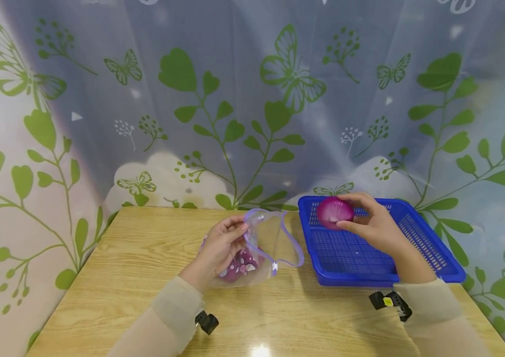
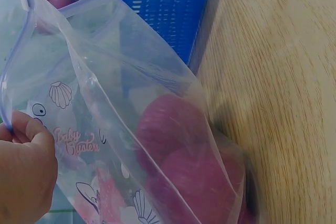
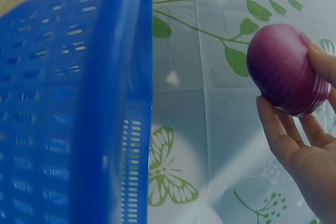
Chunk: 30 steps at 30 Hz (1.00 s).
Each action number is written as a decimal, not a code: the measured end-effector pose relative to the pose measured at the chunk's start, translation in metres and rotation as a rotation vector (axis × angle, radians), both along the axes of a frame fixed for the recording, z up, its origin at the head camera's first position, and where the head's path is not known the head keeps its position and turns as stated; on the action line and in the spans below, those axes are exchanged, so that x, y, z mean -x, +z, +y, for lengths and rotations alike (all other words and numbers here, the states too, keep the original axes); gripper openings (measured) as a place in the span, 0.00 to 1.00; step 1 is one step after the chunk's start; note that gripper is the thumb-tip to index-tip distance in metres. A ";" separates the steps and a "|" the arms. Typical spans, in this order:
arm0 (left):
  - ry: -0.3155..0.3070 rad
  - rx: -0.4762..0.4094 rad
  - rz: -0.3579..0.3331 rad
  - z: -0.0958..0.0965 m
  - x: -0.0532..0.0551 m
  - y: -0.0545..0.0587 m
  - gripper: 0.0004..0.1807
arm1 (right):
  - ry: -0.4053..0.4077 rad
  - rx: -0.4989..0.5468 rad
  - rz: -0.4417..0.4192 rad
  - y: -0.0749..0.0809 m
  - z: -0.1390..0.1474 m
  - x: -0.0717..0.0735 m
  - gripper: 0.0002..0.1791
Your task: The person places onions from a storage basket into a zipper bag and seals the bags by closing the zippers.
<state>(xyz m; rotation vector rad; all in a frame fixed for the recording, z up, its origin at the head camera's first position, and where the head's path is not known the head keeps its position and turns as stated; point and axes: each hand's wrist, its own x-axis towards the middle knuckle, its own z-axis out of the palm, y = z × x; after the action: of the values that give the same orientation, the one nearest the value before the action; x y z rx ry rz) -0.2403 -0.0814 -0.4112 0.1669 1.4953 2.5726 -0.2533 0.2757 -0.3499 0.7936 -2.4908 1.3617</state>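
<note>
My left hand pinches the purple-edged rim of a clear zip bag, whose mouth gapes toward the right. Inside the bag lie red onions; printed shells and lettering cover part of them, and I cannot tell how many there are. A single red onion is in the grasp of my right hand, thumb on one side and fingers on the other. That hand is above the left part of a blue plastic basket. In the right wrist view the onion is off the basket.
The basket's slotted floor shows below the right hand, its near right part hidden by the forearm. Bag and basket stand side by side on a wooden table. Behind the table hangs a curtain printed with leaves and butterflies.
</note>
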 end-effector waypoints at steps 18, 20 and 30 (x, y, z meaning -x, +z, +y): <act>-0.015 -0.012 -0.009 0.002 0.001 0.000 0.08 | 0.061 0.158 0.037 -0.012 -0.032 0.001 0.30; -0.014 -0.013 -0.005 0.002 0.001 0.000 0.08 | 0.069 0.157 0.039 -0.012 -0.035 0.001 0.30; -0.002 -0.009 -0.013 0.003 0.002 -0.001 0.08 | 0.129 0.146 0.017 -0.011 -0.054 -0.002 0.30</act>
<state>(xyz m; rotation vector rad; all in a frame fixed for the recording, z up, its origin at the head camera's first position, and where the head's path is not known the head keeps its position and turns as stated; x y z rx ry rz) -0.2424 -0.0782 -0.4121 0.1530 1.4783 2.5746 -0.2511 0.2216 -0.3605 0.9420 -2.3308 1.5516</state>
